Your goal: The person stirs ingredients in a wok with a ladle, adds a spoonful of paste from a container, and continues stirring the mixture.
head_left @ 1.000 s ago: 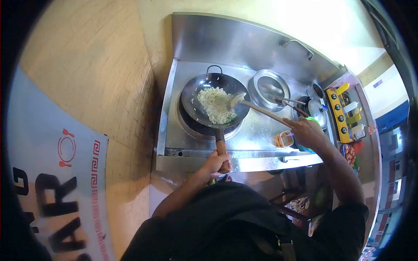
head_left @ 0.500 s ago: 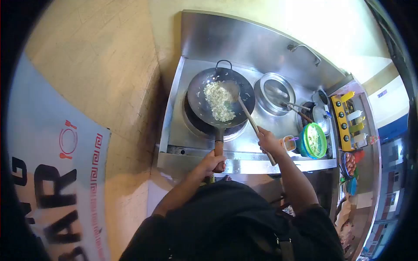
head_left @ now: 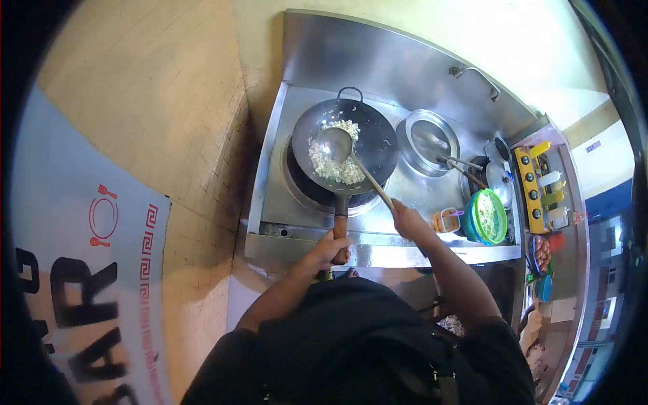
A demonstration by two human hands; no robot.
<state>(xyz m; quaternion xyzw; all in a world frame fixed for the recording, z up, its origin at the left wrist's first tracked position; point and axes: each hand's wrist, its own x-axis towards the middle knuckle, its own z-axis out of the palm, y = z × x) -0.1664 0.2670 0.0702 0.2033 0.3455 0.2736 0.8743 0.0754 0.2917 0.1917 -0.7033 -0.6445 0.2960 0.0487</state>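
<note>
Stainless-steel worktop (head_left: 413,194), viewed from above. Food (head_left: 351,174) could spill over the near rim if the ladle (head_left: 334,144) were dragged too sharply or the wok (head_left: 378,131) tipped. Left hand (head_left: 331,248): closed around the wok's wooden handle (head_left: 340,228). Right hand (head_left: 408,221): slightly farther forward, fingers wrapped about the ladle's shaft. Directly ahead of the left hand lies the wok; the ladle's bowl rests on the pale, crumbly food inside. Right of the right hand stands a green basin (head_left: 471,228); beyond that hand, a round metal vessel (head_left: 405,152).
</note>
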